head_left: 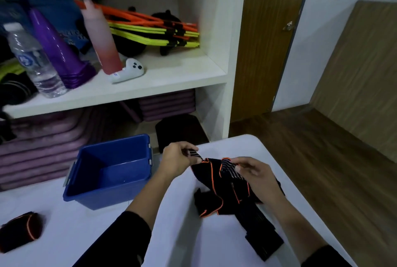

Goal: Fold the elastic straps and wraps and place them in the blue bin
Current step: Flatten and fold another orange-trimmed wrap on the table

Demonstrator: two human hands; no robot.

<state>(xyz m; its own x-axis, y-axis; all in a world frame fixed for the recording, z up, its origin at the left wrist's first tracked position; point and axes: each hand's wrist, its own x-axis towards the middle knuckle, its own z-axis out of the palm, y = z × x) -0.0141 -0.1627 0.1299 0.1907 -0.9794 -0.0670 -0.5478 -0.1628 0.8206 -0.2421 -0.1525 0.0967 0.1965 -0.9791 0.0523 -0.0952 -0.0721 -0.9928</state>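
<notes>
A black elastic wrap with orange edging (223, 193) lies bunched on the white table (193, 234), its long tail trailing toward the near edge. My left hand (178, 159) pinches one striped end of it, lifted a little off the table. My right hand (255, 174) pinches another striped part of the same wrap, just to the right. The blue bin (86, 193) stands to the left of my hands, and nothing shows inside it. A second black and orange wrap (20, 231), rolled up, sits at the table's left edge.
A white shelf unit (150, 77) rises behind the table with a water bottle (34, 60), purple cones (60, 51), a pink bottle (101, 38), a white controller (129, 71) and neon hurdles. Purple mats are stacked below. Wooden floor and a door lie to the right.
</notes>
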